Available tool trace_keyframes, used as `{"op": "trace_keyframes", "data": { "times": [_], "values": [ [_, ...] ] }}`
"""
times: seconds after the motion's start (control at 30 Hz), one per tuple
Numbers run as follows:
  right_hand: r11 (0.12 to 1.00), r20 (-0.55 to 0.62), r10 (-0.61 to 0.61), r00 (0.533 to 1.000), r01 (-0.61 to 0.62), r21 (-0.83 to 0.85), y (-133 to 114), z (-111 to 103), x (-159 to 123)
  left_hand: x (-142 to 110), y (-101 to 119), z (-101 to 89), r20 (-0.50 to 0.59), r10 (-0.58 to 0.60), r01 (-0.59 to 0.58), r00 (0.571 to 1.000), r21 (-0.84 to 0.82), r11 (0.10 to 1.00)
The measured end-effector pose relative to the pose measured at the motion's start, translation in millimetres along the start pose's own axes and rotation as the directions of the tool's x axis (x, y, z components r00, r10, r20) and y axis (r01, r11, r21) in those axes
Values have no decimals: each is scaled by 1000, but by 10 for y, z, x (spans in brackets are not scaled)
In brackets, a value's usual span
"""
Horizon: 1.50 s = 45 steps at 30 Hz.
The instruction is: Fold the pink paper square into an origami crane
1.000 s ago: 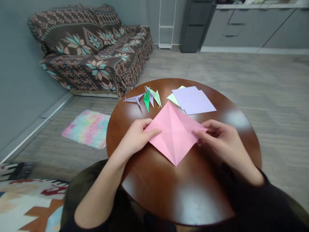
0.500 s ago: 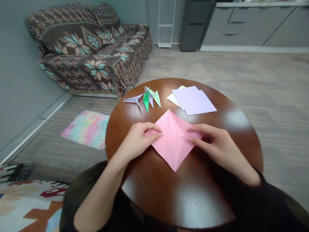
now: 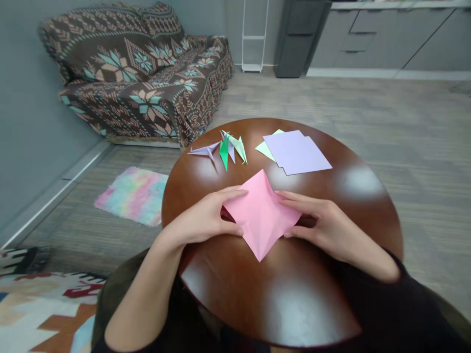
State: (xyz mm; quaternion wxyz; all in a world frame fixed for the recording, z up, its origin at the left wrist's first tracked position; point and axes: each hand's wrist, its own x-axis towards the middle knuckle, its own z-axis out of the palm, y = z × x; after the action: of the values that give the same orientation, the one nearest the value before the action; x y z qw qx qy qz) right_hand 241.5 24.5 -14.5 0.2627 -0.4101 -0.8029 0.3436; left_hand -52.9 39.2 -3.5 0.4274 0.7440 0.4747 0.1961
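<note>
A creased sheet of pink origami paper is turned like a diamond over the round brown table, one corner toward me. My left hand grips its left side, thumb at the lower edge and fingers along the upper edge. On the opposite side my right hand holds the paper the same way, fingers above and thumb below. The sheet bulges along its creases between both hands. Beyond it lie folded paper cranes: a purple one, a green one and a pale green one.
Flat purple paper sheets lie at the table's far side, over a pale green sheet. A patterned sofa stands back left, with a fluffy pastel rug on the floor. Grey cabinets line the back right.
My thumbs and fingers have spread apart along the paper's edges, and my right hand has moved slightly inward. The paper's sides are drawn in, so it looks narrower and more bulged.
</note>
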Motion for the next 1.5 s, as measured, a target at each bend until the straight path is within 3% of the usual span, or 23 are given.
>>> {"op": "trace_keyframes", "data": {
  "times": [0.17, 0.37, 0.5, 0.63, 0.7, 0.8, 0.9, 1.0, 1.2, 1.27, 1.37, 1.5],
  "values": [
    [998, -59, -27, 998, 24, -58, -24, 2, 0, 12, -6, 56, -1, -62, 61, 998, -171, 983],
    [982, -105, -151, 983, 138, -128, -39, -10, 6, 43, 20, 104, -30, -146, 128, 989, -336, 933],
    [972, -176, -192, 965, 163, -169, -67, -11, 0, 54, 90, 74, -151, -154, 93, 977, -350, 932],
    [961, -303, -237, 923, 178, -211, -111, 24, -16, 58, 143, 149, -311, -131, -73, 941, -566, 821],
    [946, -357, -292, 887, 213, -244, -129, 60, -29, 54, 178, 242, -325, -99, -140, 940, -637, 758],
    [941, -407, -312, 858, 222, -254, -150, 124, -58, 46, 236, 384, -288, -93, -126, 953, -656, 745],
    [978, -500, -204, 842, 200, -62, -165, 179, -75, 42, 259, 451, -376, -57, -185, 925, -578, 795],
    [961, -568, -85, 819, 218, 171, -170, 196, -65, 39, 242, 440, -437, -75, -186, 896, -524, 831],
    [941, -379, 11, 925, 118, 316, -149, 159, -71, 24, 207, 422, -431, -107, -163, 896, -543, 824],
    [913, -379, 55, 924, 108, 394, -164, 142, -72, 28, 206, 429, -437, -144, -167, 888, -597, 785],
    [815, -372, 150, 916, 99, 571, -210, 108, -48, 43, 219, 429, -402, -213, -173, 890, -732, 659],
    [669, -232, 177, 957, 56, 741, -271, 66, -14, 53, 271, 421, -321, -247, -172, 915, -860, 481]
  ]
}}
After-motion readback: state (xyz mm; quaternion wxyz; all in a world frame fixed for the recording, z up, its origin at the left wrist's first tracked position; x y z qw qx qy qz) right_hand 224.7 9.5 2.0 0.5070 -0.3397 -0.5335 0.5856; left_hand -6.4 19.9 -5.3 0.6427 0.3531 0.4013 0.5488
